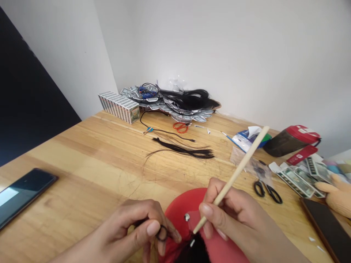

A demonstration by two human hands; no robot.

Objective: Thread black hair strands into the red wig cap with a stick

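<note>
Black hair (pixel 199 252) sat right up close, a dark patch against the red dome (pixel 178 202) at the bottom of my view, all the action there! My right hand (pixel 233 215) had the pale wooden stick (pixel 241 166) pinched like a pen, its narrow end angled down at the patch's upper edge, near a whitish bit (pixel 192 243); whether tip met hair, I could not tell. Over on the other side, my left hand (pixel 137 219) was curled narrow, thumb and fingers closed about a small dark loop (pixel 161 233); what the loop belonged to was hidden. As I judged it, good work called for a light, steady stick, short strokes from the fingers, and left fingertips pressing loose strands clear of the point. Just beyond the tip, a silvery bead (pixel 187 217), worth not snagging! Farther out on the wooden table (pixel 104 157), black-handled scissors (pixel 270 191) lay to the right, then a loose hank of dark strands (pixel 183 149), then red-handled scissors (pixel 181 127), and at the back a row of small boxes (pixel 120 106) beside a heap of cards (pixel 189 117).
</note>
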